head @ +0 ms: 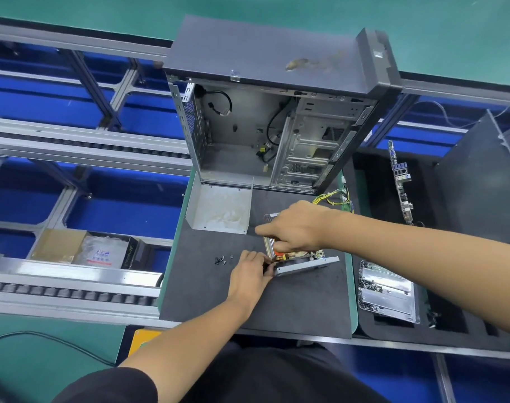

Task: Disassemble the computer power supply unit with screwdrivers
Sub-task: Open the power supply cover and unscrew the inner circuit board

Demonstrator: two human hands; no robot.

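A: The left hand (252, 271) sits at centre frame, fingers pinched on the power supply unit (299, 258)'s near corner.

B: And the right hand (294, 228)?

A: Its fingers are clamped on the top. Best to steady it flat on the surface (207, 289) while prying.

Green floor (277, 13), metal roller conveyor frames (73, 141), blue bins (126, 210)

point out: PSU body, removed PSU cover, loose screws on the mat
PSU body (301, 264), head view: on its grey metal front edge, below the exposed internals.
Removed PSU cover (220, 209), head view: on its pale inner face.
Loose screws (220, 260), head view: on the middle of the small cluster.
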